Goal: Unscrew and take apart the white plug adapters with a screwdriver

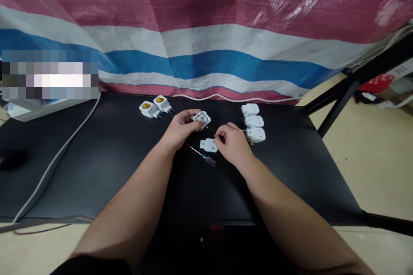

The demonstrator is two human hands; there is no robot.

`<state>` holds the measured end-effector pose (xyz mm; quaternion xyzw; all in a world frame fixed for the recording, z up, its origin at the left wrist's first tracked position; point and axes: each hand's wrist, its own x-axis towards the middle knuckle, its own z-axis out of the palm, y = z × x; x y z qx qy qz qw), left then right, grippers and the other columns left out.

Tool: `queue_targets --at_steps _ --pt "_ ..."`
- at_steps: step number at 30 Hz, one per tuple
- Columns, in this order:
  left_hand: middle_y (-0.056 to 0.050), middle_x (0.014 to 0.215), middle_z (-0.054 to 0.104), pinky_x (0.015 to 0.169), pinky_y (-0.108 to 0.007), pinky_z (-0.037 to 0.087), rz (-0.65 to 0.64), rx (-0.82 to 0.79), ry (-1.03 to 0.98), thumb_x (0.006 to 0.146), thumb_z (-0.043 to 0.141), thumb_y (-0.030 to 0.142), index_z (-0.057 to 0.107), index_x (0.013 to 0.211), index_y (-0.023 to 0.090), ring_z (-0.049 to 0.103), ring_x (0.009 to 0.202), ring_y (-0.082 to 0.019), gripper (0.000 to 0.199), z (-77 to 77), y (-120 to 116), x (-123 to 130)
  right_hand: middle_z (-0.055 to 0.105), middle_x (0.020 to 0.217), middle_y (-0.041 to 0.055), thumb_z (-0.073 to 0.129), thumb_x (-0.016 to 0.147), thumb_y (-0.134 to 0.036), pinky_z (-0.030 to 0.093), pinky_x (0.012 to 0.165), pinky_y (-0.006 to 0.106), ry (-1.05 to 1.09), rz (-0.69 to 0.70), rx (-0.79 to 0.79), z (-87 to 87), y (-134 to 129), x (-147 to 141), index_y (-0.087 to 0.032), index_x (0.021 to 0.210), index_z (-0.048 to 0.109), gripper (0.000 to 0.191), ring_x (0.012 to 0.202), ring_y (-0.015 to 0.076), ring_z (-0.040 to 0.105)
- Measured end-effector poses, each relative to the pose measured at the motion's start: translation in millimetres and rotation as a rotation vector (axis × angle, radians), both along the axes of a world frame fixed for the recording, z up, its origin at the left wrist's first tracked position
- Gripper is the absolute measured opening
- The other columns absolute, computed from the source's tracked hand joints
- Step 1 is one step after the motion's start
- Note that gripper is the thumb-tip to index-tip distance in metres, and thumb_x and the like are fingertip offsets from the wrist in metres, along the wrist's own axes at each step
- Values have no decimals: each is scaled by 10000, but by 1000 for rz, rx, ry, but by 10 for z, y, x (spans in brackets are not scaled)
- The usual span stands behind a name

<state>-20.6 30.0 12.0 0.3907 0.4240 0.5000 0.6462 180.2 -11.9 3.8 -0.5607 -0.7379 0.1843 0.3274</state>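
**Head view: an open plug housing being held above a dark counter**

From where I am standing, the left hand [177, 129] is closing around one side of a white plug housing [202, 118], thumb against fingers, with the hollow interior facing up and the metal pins pointing out low. The right hand [232, 142] is curling beside it, thumb and fingertips drawing close together; whether they are pinching a small part, I cannot tell. A flat white cover plate [208, 145] is lying just beside the right fingertips, on the counter [103, 159], and a screwdriver [208, 160] is lying nearer the person. Three white plug units [254, 121] are standing in a row on the right; two yellow-centred plug units [153, 106] are sitting on the left.

Handling (judged): the housing is probably behaving as light, stiff plastic, a little slippery at its smooth walls. Its outer sides are offering the best hold; the thin rim and pins are looking more vulnerable, and loose inner pieces could be spilling if it were tipping.
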Motion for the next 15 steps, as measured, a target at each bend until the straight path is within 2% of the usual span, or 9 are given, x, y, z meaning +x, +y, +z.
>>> queue_targets --at_steps 9,15 --pt "-109 1103 807 900 -357 632 -2 -12 19 700 918 161 759 1172 119 757 1020 -216 500 27 -11 6 649 809 39 652 874 -125 547 730 365 -2 -12 9 -16 13 15 -199 831 728 115 696 197 636" --pt "-99 1063 802 873 -336 624 -57 30 28 703 920 151 734 1233 109 754 947 -189 563 -21 2 -12 687 800 31 665 945 -206 576 721 369 136 -5 139 18 -3 23 -226 879 729 95 706 203 664"
